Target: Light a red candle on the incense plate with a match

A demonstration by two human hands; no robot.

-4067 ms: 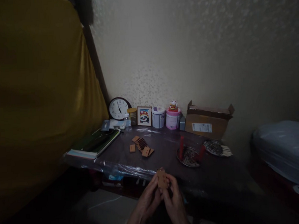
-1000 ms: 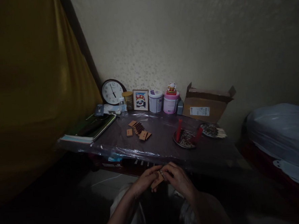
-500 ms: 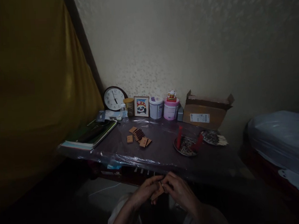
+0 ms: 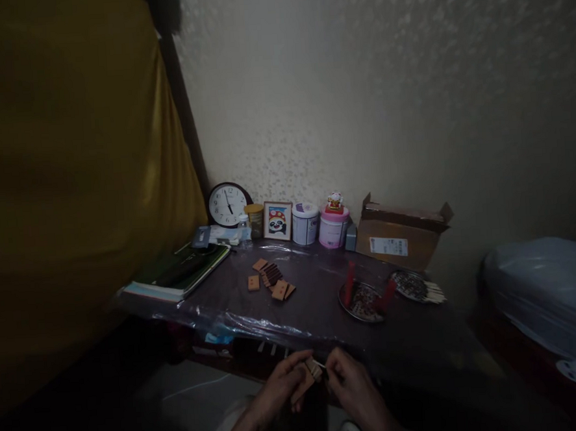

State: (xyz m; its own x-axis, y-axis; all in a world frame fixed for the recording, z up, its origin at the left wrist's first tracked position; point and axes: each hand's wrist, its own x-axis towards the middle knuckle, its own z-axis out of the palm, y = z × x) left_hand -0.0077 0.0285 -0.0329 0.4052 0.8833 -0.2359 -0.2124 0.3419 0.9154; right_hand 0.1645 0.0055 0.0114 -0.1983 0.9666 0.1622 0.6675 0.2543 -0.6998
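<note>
Low in the view, in front of the table's near edge, my left hand (image 4: 281, 388) is closed around a small tan wooden piece (image 4: 308, 375). My right hand (image 4: 350, 386) is pinched at the top end of that same piece, with something thin and pale between its fingertips that I cannot make out. On the dark table (image 4: 318, 308) lies a loose pile of similar tan and dark pieces (image 4: 272, 280), well beyond both hands.
A clock (image 4: 227, 205), a framed picture (image 4: 277, 221), two tubs (image 4: 319, 226) and a cardboard box (image 4: 401, 232) line the wall. Books (image 4: 181, 274) lie at the left, and a metal dish with red sticks (image 4: 364, 297) at the right. A yellow curtain (image 4: 71, 177) hangs left.
The view has tilted up a little, so the table sits lower in frame. My hands stay together on the wooden piece, which has turned from flat-on to slanted since the earliest frame.
</note>
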